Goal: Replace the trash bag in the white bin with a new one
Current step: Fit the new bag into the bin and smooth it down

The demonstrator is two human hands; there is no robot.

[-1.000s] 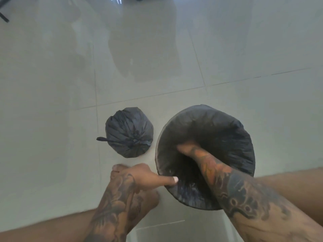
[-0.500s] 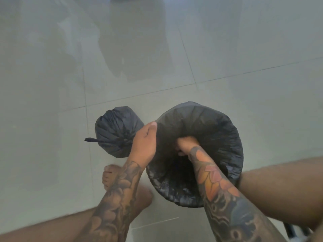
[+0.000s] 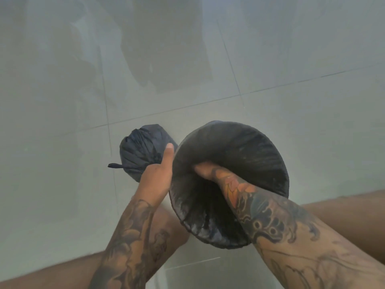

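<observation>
Left hand point(image 3: 156, 180) flat against bag rim point(image 3: 279, 161); right hand point(image 3: 205, 170) apparently pressing inside.

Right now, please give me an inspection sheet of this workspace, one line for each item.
Surface: pale glossy tiled floor, with dim reflections.
Job's things: new black bag lines the bin and is folded over its rim; the bin's white wall is not seen. Tied full bag lies on the floor, left of the bin.
Clutter: nothing seen.
Grippers: left hand is at the rim's left edge, thumb up; right hand reaches inside the bag, fingers hidden.
Cables: nothing seen.
Surroundings: person's bare legs at both lower corners; a foot below the bin, partly hidden.
</observation>
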